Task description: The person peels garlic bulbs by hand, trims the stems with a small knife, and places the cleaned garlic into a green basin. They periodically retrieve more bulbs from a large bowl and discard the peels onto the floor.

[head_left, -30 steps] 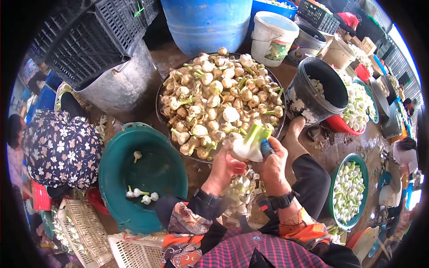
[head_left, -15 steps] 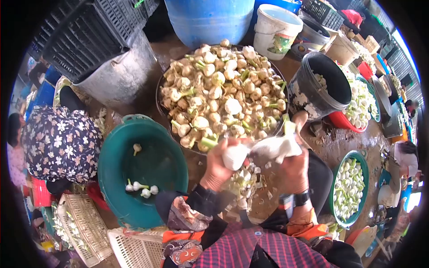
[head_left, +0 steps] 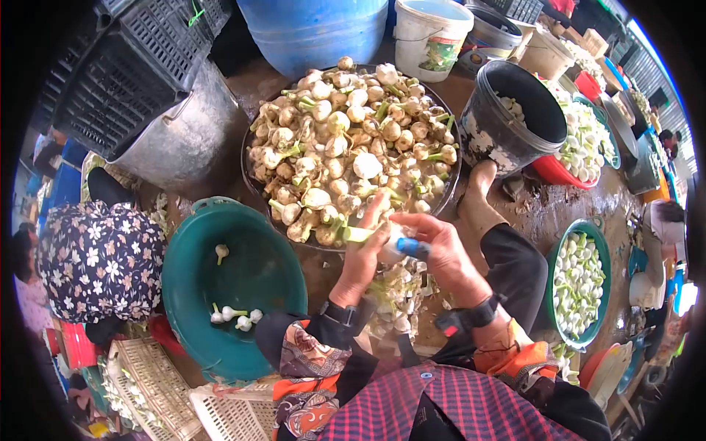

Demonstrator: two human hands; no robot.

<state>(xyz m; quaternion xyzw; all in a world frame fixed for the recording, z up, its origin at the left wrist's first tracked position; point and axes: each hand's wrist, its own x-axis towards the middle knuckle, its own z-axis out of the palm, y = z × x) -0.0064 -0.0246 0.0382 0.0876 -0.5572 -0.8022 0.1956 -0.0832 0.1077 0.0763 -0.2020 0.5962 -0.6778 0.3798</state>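
Note:
My left hand (head_left: 360, 257) is closed around a white garlic bulb (head_left: 387, 252), its cut green stem (head_left: 357, 234) sticking out toward the left. Close against that bulb, my right hand (head_left: 448, 257) grips a small tool with a blue handle (head_left: 412, 248); its working end is blurred and partly hidden by the fingers. Just beyond both hands stands a wide round tub (head_left: 248, 180) heaped with unpeeled, soil-stained garlic (head_left: 338, 147). Beneath the hands lies a pile of peelings and garlic scraps (head_left: 401, 294) on the floor.
On the left, a green basin (head_left: 180, 294) holds several cleaned bulbs. A green basin of garlic (head_left: 581, 287) stands right. A black bucket (head_left: 507, 125), white bucket (head_left: 430, 37), blue barrel (head_left: 312, 33) and black crates (head_left: 132, 73) surround the tub. A person in a flowered garment (head_left: 99, 257) sits left.
My right hand has come left against the bulb in my left hand, and the blue-handled tool now shows. The white, blurred item at my right fingers is gone. The view has shifted slightly.

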